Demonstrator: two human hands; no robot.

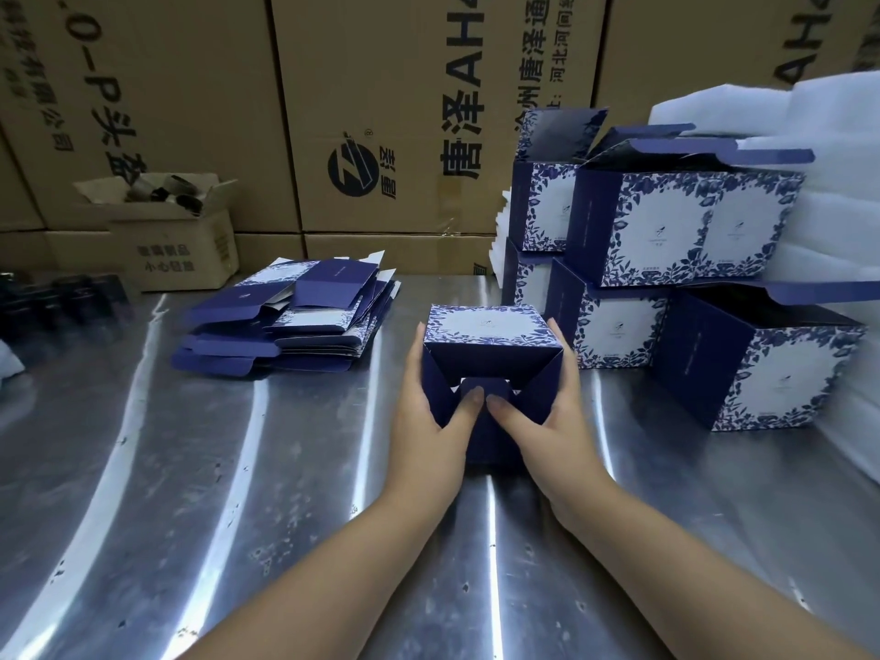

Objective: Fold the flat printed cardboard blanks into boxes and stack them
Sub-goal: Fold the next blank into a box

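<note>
– At mid-table, item one?
– Half-folded dark blue cardboard box [493,354], blue-and-white floral printed panel uppermost, end flaps facing the person. It sits on the scuffed stainless steel table [238,469].
– Hands?
– Left hand [431,412] grips its left wall and right hand [547,412] its right wall. Fingers lie along the sides, and both thumbs press the small centre flap, tips nearly meeting.
– Toward the far edge, left of it?
– Loose pile of flat printed blanks [290,321], same pattern.
– Far right corner?
– Stack of folded boxes [666,259], two tiers, lids standing open, with white foam sheets [833,135] behind them. Brown corrugated cartons [190,88] line the far edge.
</note>
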